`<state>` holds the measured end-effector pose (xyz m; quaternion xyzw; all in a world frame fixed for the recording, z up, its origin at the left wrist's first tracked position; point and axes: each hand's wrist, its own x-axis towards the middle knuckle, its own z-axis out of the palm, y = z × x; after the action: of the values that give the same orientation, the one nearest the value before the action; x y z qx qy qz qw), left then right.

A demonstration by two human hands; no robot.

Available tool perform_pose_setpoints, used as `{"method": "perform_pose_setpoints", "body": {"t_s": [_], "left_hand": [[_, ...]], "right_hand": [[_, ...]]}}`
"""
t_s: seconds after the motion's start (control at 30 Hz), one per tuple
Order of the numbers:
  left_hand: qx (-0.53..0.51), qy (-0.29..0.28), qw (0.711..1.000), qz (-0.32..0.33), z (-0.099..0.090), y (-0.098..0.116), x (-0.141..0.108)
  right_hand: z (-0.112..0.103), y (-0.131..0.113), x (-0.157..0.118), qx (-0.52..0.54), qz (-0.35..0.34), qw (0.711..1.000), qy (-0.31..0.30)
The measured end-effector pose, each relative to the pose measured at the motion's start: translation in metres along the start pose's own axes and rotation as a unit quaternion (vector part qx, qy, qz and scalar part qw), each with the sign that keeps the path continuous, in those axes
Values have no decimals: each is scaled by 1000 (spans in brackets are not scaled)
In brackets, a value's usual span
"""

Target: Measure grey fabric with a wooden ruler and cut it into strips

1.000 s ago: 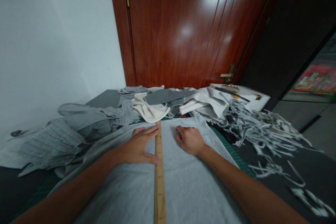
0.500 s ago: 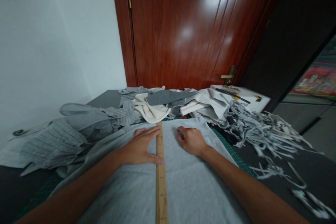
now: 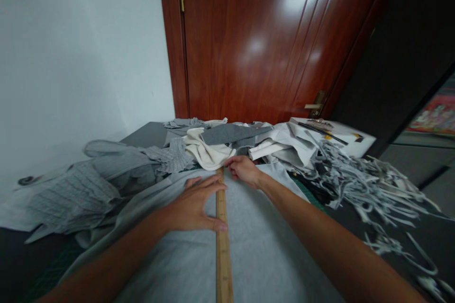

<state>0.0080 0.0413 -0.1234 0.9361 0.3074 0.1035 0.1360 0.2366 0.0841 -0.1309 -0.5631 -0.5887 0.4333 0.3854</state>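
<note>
A light grey cloth (image 3: 256,236) lies spread before me, with a long wooden ruler (image 3: 223,251) running lengthwise down it. My left hand (image 3: 194,206) is open, thumb and fingers spread, the fingertips and thumb resting on the ruler. At the ruler's far end is my right hand (image 3: 244,170), its fingers closed in a pinch beside the cloth's far edge. Whatever those fingers hold, if anything, is hidden. Just beyond them lies a folded cream cloth piece (image 3: 208,154).
Grey ribbed garments (image 3: 78,189) are heaped on the left. Cloth scraps (image 3: 284,144) pile up at the back. Cut fabric strips (image 3: 369,184) lie tangled on the right, near a white box (image 3: 360,144). A green cutting mat (image 3: 309,194) shows under the cloth.
My right hand has moved forward and left, from above the cloth to the ruler's far end. My left hand stays on the ruler. The view has shifted slightly.
</note>
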Motion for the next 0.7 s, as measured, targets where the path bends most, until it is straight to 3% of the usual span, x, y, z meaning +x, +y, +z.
{"method": "perform_pose_setpoints", "body": {"t_s": [0.3, 0.5, 0.7], "left_hand": [[-14, -12, 1000, -17, -1, 0, 3], [-10, -12, 1000, -7, -4, 2, 2], [-5, -4, 1000, -7, -4, 3, 3]], "right_hand": [[9, 14, 48, 118, -15, 990, 79], [10, 20, 43, 182, -31, 975, 127], [5, 22, 38, 197, -25, 974, 109]]}}
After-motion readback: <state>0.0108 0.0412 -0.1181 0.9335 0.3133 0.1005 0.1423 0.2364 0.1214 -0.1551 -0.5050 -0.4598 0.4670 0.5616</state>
